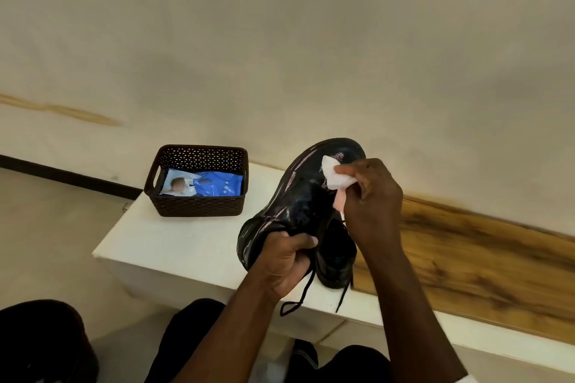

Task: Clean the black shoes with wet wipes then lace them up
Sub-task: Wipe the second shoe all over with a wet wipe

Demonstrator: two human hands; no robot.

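Black shoe (295, 196): held above the bench (174, 242) near its front edge, toe up. Left hand (286, 261) grips the heel collar; right hand (370, 196) pinches a wet wipe (334, 176) against the toe. Probably light, stiff-soled, slick when damp; laces (298, 292) dangle loose. Second shoe (337, 258) on bench behind.

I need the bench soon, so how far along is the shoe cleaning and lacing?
Early on. Nothing looks finished. In hand: the left hand grips a glossy black leather shoe by its heel end while the right hand presses a white wet wipe to its toe. The black laces hang loose. A second black shoe waits on the white bench. Left: finishing the wiping, then lacing both.
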